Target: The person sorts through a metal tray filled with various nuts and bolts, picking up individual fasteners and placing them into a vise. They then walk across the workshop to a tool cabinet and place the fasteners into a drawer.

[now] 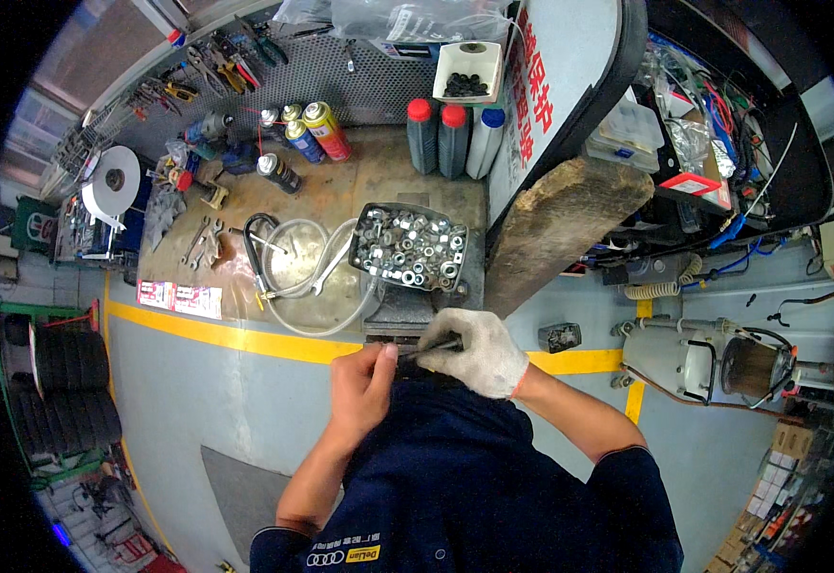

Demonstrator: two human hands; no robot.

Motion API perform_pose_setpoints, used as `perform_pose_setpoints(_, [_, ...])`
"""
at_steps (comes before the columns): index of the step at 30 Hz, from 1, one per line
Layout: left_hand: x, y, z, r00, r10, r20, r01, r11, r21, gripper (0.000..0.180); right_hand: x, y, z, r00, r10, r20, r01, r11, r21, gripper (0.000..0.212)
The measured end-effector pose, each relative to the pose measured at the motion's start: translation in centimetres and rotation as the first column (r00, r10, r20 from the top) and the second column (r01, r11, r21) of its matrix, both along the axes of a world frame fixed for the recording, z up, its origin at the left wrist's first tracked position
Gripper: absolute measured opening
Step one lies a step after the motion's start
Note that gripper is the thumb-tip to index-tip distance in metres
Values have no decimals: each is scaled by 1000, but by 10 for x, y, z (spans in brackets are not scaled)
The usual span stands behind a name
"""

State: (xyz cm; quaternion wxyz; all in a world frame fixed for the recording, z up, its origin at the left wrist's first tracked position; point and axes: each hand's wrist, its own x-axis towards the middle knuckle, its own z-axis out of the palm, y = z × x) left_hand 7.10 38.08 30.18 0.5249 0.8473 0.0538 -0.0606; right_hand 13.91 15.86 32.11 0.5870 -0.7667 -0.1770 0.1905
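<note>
Close to my body, at the front edge of the bench, my two hands nearly meet. My bare left hand point(361, 387) is closed, its thumb pressed against the bent fingers; what it pinches is too small to make out. My right hand point(477, 351), in a whitish work glove, curls its thumb and fingers round a small dark piece that mostly hides in the grip. Just beyond them sits a black tray point(356, 250) heaped with metal nuts point(415, 246). An open-end wrench point(333, 261) lies beside the tray, across a coiled clear hose point(288, 296).
Spray cans point(327, 132) and capped bottles point(453, 141) stand at the back of the bench point(369, 158). A rough wooden board point(560, 224) rises right of the tray. Wrenches point(197, 244) lie at left. A small dark container point(560, 336) is right of my gloved hand.
</note>
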Motion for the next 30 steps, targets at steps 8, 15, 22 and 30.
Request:
perform_pose_setpoints(8, [14,-9,18,966,-92,242,94,996,4,34,-1,-2,7,919,118,-375,-159,984,-81,30])
perform_pose_setpoints(15, [11,9,13,746,-137,-652,-266,836,-480,52,-8,-6,0,764,316,562,-138,931,-337,28])
perform_pose_setpoints(22, [11,15,15,826,-473,307,438,881,179,27,-3,-10,8,946,233,-226,-274,947,-168,32])
perform_pose_setpoints(30, [12,22,12,843,-284,-457,176,948,-264,36,-15,-7,5,951,264,158,-201,921,-333,30])
